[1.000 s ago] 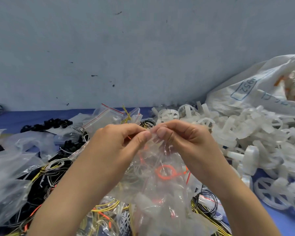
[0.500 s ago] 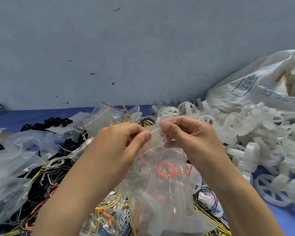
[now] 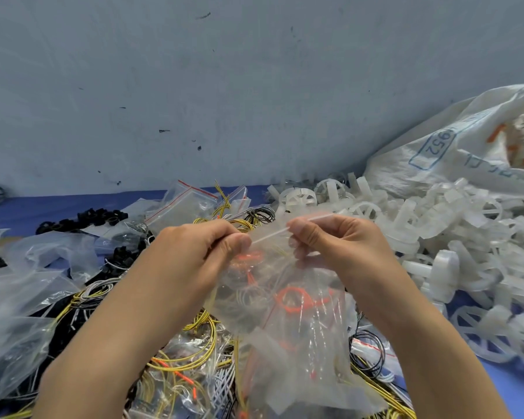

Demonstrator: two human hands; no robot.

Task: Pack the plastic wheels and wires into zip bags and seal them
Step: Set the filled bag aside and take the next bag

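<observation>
A second ago the two thumbs sat almost tip to tip at the middle of the bag's mouth; now the hands have slid apart along it, and a bare length of the white zip strip (image 3: 270, 235) shows between them. The left hand (image 3: 194, 252) pinches the strip at its left end between thumb and curled fingers, and the right hand (image 3: 336, 246) pinches it further right in the same way. The zip bag (image 3: 285, 334) hangs from that pinch in front of the person, above the desk (image 3: 511, 379), with an orange wire coil (image 3: 294, 299), some pale wires and whitish plastic pieces low down inside. The outward run of the fingers reads as the seal being pressed shut from the centre towards the corners, so filling looks done for this bag and closing is under way; whether the strip has locked along its whole length cannot be told. Beneath lie loose wires (image 3: 194, 358), with empty zip bags (image 3: 188, 201) behind them, and the heap of white plastic wheels (image 3: 421, 225) spills from a white sack (image 3: 466, 146) on the right, so plenty remains to pack
</observation>
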